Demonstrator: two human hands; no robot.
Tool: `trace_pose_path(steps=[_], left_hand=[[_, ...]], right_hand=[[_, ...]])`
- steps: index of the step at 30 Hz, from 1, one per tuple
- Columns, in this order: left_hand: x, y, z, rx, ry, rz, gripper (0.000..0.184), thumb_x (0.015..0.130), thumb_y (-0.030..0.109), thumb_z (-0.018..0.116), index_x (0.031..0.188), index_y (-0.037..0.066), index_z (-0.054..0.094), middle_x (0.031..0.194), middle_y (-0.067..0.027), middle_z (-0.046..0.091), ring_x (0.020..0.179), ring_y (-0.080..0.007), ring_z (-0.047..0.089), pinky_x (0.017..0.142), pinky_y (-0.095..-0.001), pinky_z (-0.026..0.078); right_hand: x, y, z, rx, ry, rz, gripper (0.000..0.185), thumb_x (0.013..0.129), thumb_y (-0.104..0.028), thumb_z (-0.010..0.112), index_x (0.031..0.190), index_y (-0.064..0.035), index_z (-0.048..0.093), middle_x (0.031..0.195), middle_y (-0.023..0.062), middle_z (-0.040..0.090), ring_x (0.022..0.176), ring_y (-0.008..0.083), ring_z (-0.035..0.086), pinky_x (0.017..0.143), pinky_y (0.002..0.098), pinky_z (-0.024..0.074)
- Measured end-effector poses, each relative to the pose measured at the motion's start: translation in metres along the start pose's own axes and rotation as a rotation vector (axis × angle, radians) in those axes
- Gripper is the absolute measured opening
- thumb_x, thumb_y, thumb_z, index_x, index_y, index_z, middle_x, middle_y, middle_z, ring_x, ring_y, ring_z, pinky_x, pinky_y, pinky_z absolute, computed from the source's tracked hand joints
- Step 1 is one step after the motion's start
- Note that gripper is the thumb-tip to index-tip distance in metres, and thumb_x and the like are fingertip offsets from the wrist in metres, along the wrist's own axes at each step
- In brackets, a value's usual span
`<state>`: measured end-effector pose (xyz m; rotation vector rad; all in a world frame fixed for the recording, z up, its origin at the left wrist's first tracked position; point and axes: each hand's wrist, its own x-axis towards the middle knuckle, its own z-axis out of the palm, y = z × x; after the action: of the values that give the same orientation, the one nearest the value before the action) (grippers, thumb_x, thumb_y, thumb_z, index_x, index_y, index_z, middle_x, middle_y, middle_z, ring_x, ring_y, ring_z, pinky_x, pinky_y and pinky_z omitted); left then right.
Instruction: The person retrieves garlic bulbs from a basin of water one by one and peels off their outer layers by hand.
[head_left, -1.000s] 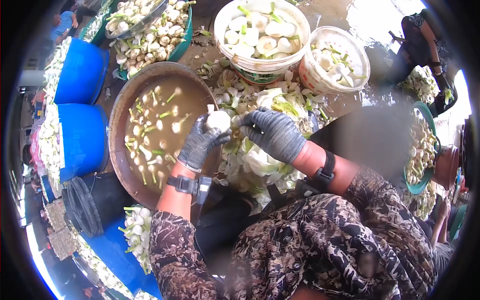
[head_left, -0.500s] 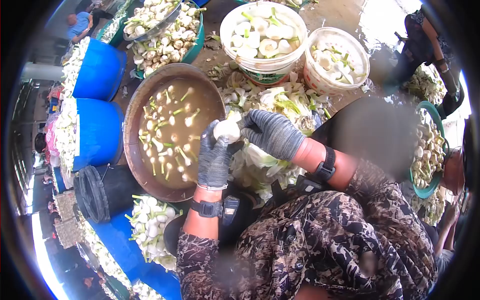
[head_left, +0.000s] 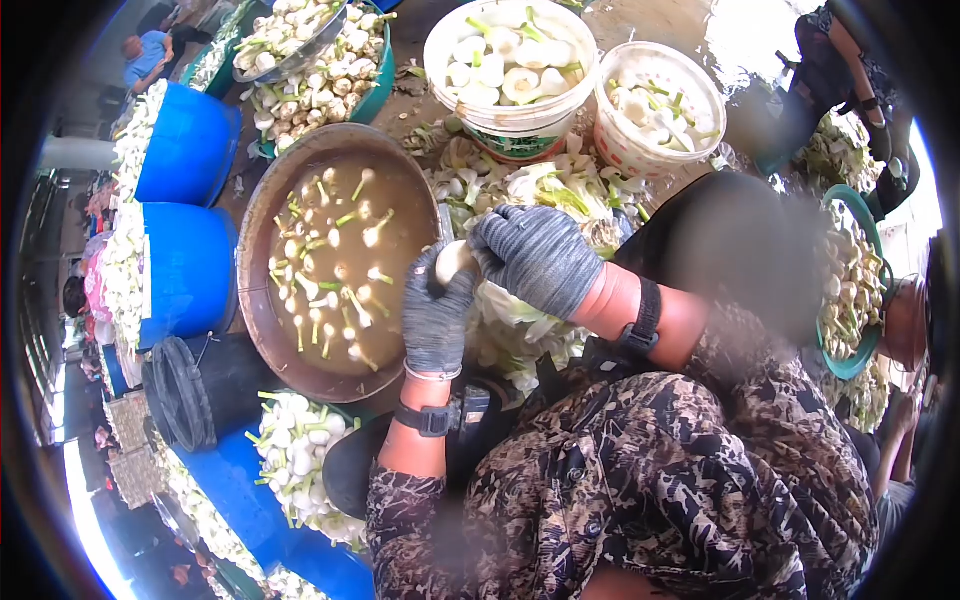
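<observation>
My left hand (head_left: 437,312), in a grey knit glove, is closed around a white garlic bulb (head_left: 456,262). My right hand (head_left: 545,258), gloved alike, is curled against the bulb's right side. Its fingertips are turned inward, so what they pinch is hidden. Just left of my hands stands a wide brown basin (head_left: 257,290) of murky water, with several stemmed garlic bulbs (head_left: 340,290) in it. Beneath and beyond my hands lies a heap of peeled-off leaves and skins (head_left: 540,345).
Two white buckets (head_left: 515,125) of peeled bulbs stand ahead. A green tub (head_left: 383,85) of garlic is behind the basin. Blue barrels (head_left: 190,270) and a black bucket (head_left: 185,395) line the left. Peeled bulbs (head_left: 300,450) lie near my left forearm. Another person's arm (head_left: 858,75) shows at upper right.
The bulb has turned in my left hand, and less of it shows now. My right hand has shifted slightly left and up, closer over it. The whole view has shifted a little.
</observation>
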<state>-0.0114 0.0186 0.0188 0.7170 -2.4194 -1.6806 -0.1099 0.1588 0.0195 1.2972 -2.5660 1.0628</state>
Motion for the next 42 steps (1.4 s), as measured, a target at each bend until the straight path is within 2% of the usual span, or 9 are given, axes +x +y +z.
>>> trace_pose_path(steps=[10, 12, 13, 18, 22, 25, 34, 37, 42], left_hand=[[-0.008, -0.013, -0.005, -0.362, -0.088, 0.151, 0.052, 0.094, 0.032, 0.061, 0.134, 0.003, 0.046, 0.123, -0.0096, 0.055, 0.109, -0.0198, 0.055, 0.098, -0.0340, 0.047], [-0.007, -0.019, -0.004, -0.695, -0.182, 0.122, 0.059, 0.093, 0.037, 0.062, 0.138, 0.004, 0.041, 0.126, -0.0119, 0.051, 0.114, -0.0228, 0.053, 0.100, -0.0417, 0.046], [-0.007, -0.020, -0.006, -0.815, -0.229, 0.054, 0.059, 0.093, 0.036, 0.062, 0.139, 0.005, 0.041, 0.127, -0.0120, 0.050, 0.116, -0.0238, 0.051, 0.102, -0.0453, 0.044], [-0.004, -0.028, -0.008, -1.028, -0.342, -0.003, 0.064, 0.091, 0.034, 0.063, 0.141, 0.004, 0.038, 0.128, -0.0095, 0.049, 0.116, -0.0253, 0.051, 0.105, -0.0486, 0.040], [-0.001, -0.029, -0.010, -0.535, -0.237, 0.040, 0.070, 0.088, 0.041, 0.066, 0.141, 0.004, 0.038, 0.129, -0.0078, 0.050, 0.116, -0.0221, 0.051, 0.103, -0.0392, 0.041], [0.003, -0.038, -0.009, -0.595, -0.313, 0.075, 0.072, 0.086, 0.042, 0.068, 0.140, 0.004, 0.040, 0.132, -0.0079, 0.050, 0.120, -0.0208, 0.050, 0.103, -0.0348, 0.040], [0.001, -0.025, -0.012, -0.196, -0.290, 0.265, 0.071, 0.084, 0.041, 0.069, 0.135, -0.002, 0.043, 0.118, -0.0092, 0.056, 0.100, -0.0154, 0.055, 0.089, -0.0291, 0.048], [0.004, -0.025, -0.012, -0.570, -0.395, -0.031, 0.056, 0.093, 0.033, 0.061, 0.134, -0.002, 0.044, 0.113, -0.0095, 0.058, 0.097, -0.0159, 0.057, 0.089, -0.0290, 0.048], [0.002, -0.020, -0.012, -0.109, -0.357, 0.101, 0.075, 0.088, 0.045, 0.064, 0.142, 0.001, 0.036, 0.134, -0.0087, 0.048, 0.116, -0.0169, 0.048, 0.102, -0.0303, 0.039]], right_hand=[[0.013, 0.025, 0.006, 0.684, -0.015, 0.484, 0.026, 0.086, -0.025, 0.058, 0.083, -0.0001, 0.065, 0.072, 0.0200, 0.065, 0.065, 0.0343, 0.062, 0.068, 0.0395, 0.0506], [0.014, 0.037, 0.005, 0.505, -0.021, 0.585, 0.025, 0.086, -0.022, 0.058, 0.084, 0.0012, 0.065, 0.073, 0.0208, 0.066, 0.069, 0.0354, 0.064, 0.070, 0.0390, 0.0513], [0.017, 0.044, 0.005, 0.357, -0.142, 0.609, 0.019, 0.088, -0.014, 0.062, 0.100, 0.0005, 0.065, 0.083, 0.0149, 0.068, 0.078, 0.0234, 0.065, 0.074, 0.0352, 0.0514], [0.010, 0.031, 0.002, 0.341, 0.281, 0.177, 0.022, 0.088, -0.020, 0.063, 0.104, -0.0044, 0.065, 0.093, 0.0160, 0.068, 0.089, 0.0338, 0.065, 0.077, 0.0427, 0.0516], [0.009, 0.016, -0.010, 0.348, 0.086, -0.143, 0.019, 0.083, -0.019, 0.065, 0.100, -0.0093, 0.068, 0.088, 0.0134, 0.067, 0.084, 0.0345, 0.063, 0.076, 0.0432, 0.0502], [0.004, 0.010, -0.008, 0.279, -0.048, -0.206, 0.019, 0.079, -0.016, 0.070, 0.095, -0.0076, 0.068, 0.089, 0.0124, 0.065, 0.084, 0.0335, 0.061, 0.077, 0.0427, 0.0490], [-0.004, 0.005, 0.007, 0.383, -0.153, 0.177, 0.014, 0.079, -0.019, 0.063, 0.087, -0.0069, 0.064, 0.078, 0.0177, 0.065, 0.076, 0.0378, 0.064, 0.068, 0.0448, 0.0510], [-0.004, 0.002, 0.005, 0.266, -0.150, 0.111, 0.016, 0.081, -0.020, 0.062, 0.087, -0.0057, 0.064, 0.079, 0.0175, 0.066, 0.077, 0.0376, 0.064, 0.068, 0.0445, 0.0511], [-0.007, 0.009, 0.024, 0.366, -0.190, 0.294, 0.019, 0.083, -0.022, 0.062, 0.088, -0.0031, 0.063, 0.080, 0.0191, 0.066, 0.078, 0.0390, 0.063, 0.070, 0.0449, 0.0505]])
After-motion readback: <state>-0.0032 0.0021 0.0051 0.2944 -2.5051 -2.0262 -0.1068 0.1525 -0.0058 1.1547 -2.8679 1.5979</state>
